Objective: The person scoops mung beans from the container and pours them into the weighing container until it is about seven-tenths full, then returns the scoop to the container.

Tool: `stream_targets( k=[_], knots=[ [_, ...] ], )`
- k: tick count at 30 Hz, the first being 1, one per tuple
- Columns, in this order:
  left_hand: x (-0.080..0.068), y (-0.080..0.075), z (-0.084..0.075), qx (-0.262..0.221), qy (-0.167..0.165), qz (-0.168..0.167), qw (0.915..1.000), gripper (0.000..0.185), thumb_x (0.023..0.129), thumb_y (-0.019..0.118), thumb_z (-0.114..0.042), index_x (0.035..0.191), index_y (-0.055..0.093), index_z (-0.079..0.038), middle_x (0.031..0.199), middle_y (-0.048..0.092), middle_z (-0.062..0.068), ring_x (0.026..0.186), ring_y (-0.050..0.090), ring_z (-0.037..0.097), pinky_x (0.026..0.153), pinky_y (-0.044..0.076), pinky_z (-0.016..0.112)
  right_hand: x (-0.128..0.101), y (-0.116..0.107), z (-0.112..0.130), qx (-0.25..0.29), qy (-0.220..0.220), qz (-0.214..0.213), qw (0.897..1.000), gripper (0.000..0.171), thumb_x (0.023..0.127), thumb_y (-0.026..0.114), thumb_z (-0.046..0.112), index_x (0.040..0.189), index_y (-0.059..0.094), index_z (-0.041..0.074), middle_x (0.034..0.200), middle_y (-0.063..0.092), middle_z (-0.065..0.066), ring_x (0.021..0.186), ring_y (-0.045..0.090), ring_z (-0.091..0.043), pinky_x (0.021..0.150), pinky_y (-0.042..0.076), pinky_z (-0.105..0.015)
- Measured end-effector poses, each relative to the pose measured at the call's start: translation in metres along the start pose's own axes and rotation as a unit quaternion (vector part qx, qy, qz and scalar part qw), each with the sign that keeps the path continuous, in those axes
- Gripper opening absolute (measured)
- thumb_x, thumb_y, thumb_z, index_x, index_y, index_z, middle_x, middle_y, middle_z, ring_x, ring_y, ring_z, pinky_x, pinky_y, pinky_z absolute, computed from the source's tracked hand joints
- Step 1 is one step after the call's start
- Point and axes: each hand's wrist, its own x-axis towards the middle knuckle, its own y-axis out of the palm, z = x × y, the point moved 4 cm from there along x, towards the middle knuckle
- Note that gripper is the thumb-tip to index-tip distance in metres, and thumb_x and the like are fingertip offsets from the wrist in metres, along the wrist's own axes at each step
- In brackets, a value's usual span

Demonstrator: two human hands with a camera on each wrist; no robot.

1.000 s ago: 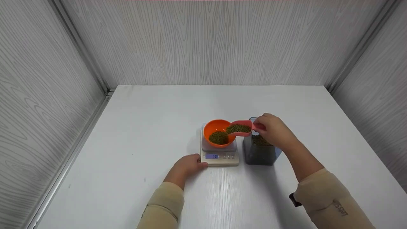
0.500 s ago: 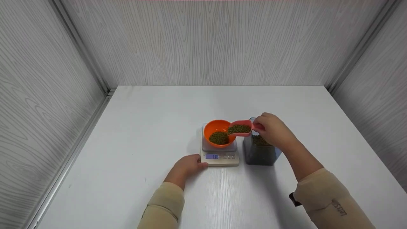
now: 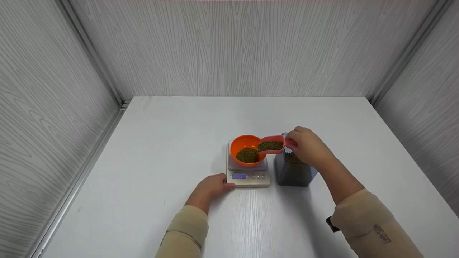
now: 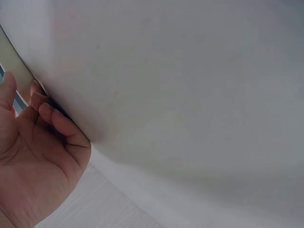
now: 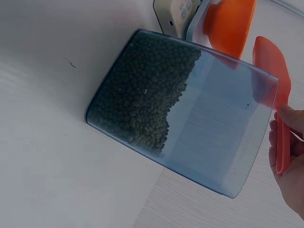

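Right hand tips a loaded pink scoop over the orange bowl on the scale.

The right hand (image 3: 309, 147) pinches the handle of the pink scoop (image 3: 271, 144), whose long axis runs left to right, mouth pointing left over the rim of the orange bowl (image 3: 241, 142). The scoop is shallow, salmon-pink plastic and filled with small green beans (image 3: 269, 146). The bowl holds a mound of the same beans and sits on a kitchen scale (image 3: 248, 171) with a lit display. Just right of the scale stands a clear bluish container (image 5: 199, 114), partly filled with beans. The left hand (image 3: 211, 187) rests with relaxed fingers against the scale's front left corner on the white table (image 3: 172, 143).
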Motion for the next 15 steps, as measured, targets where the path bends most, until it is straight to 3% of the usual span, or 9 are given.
stream_targets(
  k=[15],
  knots=[
    [-0.0004, -0.0008, -0.0006, 0.000, 0.001, 0.001, 1.0000, 0.030, 0.085, 0.059, -0.043, 0.083, 0.053, -0.013, 0.076, 0.052, 0.003, 0.074, 0.047, 0.020, 0.075, 0.040, 0.038, 0.0029, -0.0017, 0.0020, -0.020, 0.009, 0.010, 1.000, 0.017, 0.085, 0.061, 0.006, 0.102, 0.062, 0.004, 0.093, 0.056, -0.010, 0.088, 0.051, -0.024, 0.081, 0.046, -0.041]
  ],
)
